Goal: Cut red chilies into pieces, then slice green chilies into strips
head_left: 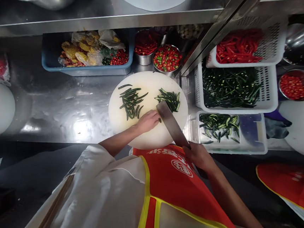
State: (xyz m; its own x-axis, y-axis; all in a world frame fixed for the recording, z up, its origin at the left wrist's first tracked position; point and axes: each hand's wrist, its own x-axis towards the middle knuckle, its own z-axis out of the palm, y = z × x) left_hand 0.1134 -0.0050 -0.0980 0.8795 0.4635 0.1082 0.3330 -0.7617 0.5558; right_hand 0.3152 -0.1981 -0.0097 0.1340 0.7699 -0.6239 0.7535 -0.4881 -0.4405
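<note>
A round white cutting board (143, 139) lies on the steel counter in front of me. My right hand (198, 155) grips the handle of a cleaver (172, 123), whose wide blade slants over the board's right half. Close to the blade, my left hand (148, 121) rests on the board, fingers bent together around a green chili pepper (159, 120), of which only a small dark end shows. Whole slender green chilies (131, 101) are piled at the board's left. Sliced green chilies (170, 99), pale insides showing, form a heap just beyond the blade tip.
To the right stand a clear plastic tub (252, 133) with cut green chilies, a white basket (268, 89) of green ones and another basket (275, 43) of red ones. A blue bin (89, 70) and a bowl of chopped chilies (167, 57) sit behind the board, below a steel shelf (93, 24).
</note>
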